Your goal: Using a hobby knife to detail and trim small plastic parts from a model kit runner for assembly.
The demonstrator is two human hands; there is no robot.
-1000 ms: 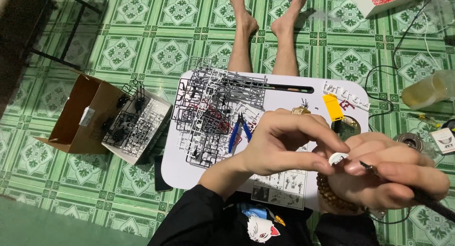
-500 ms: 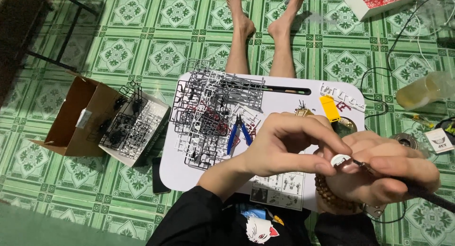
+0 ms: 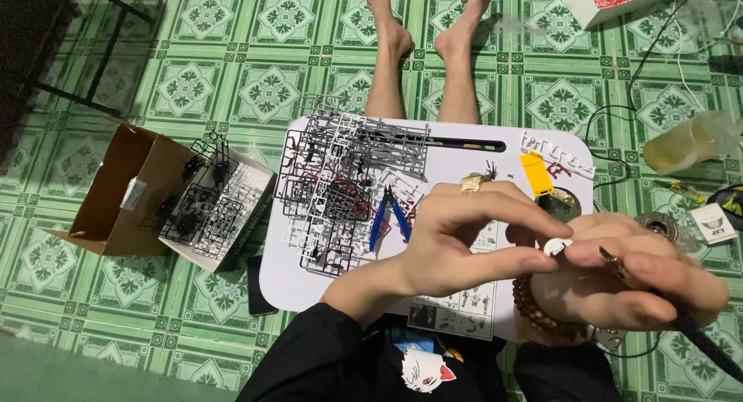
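Observation:
My left hand (image 3: pixel 464 239) pinches a small white plastic part (image 3: pixel 557 246) between thumb and fingertips, held up over the right side of a white lap table (image 3: pixel 464 158). My right hand (image 3: pixel 627 286) grips a dark thin tool (image 3: pixel 689 325) like a pen, its metal tip (image 3: pixel 607 256) just right of the white part. A bead bracelet (image 3: pixel 534 309) circles my right wrist. On the table lie grey, black and white model-kit sprues (image 3: pixel 348 185) and blue-handled nippers (image 3: pixel 387 216).
A brown cardboard box (image 3: pixel 116 193) and a white box of dark sprues (image 3: pixel 217 208) stand left of the table. A yellow block (image 3: pixel 535 174), printed instruction sheet (image 3: pixel 457 309), clear bottle (image 3: pixel 693 139), black cables (image 3: pixel 611 131) and my bare legs (image 3: pixel 422 69) lie on the green tiled floor.
The tool in my right hand has shifted a little, its tip now closer to the white part. My left hand keeps its pinch on the part.

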